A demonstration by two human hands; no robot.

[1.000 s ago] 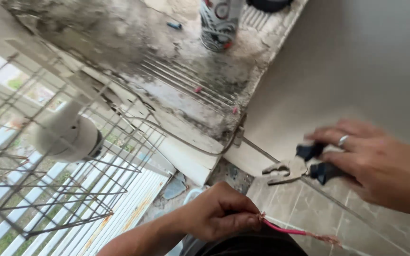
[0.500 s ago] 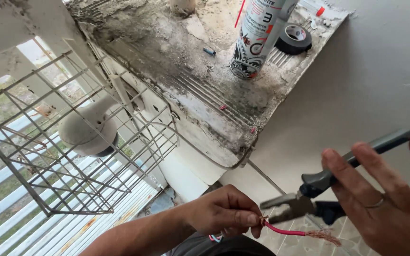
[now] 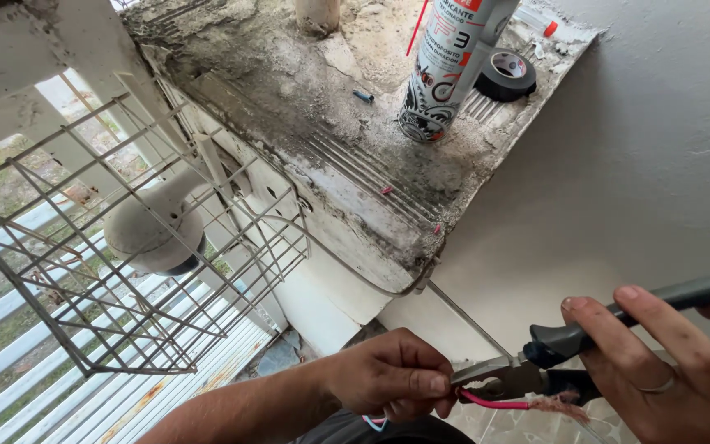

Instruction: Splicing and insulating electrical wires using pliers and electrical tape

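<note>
- Head view: the left hand is closed and pinches a thin red wire between thumb and fingers. The wire runs to the right from this hand, and its far end shows frayed copper strands.
- The right hand is wrapped around the dark handles of the pliers. The metal nose of the pliers lies just above the wire, very near the left thumb. I cannot tell if the nose already bites the wire.
- The wire looks light, thin and soft, so it will probably bend at any push. The plastic cover is the better place to hold; the bare strands seem fragile and may spread or break.
- The pliers look stiff and heavier, and their handles give a safe grip.
- Taking the wire as landmark: above it runs a dirty ledge, whose edge hangs just over the hands. On the ledge, well above the wire, stand a spray can and a roll of black tape.
- Left of the wire, a wire cage around a camera sticks out.
- Right of and above the wire is a plain wall. The free room seems to be low, between ledge and wall.
</note>
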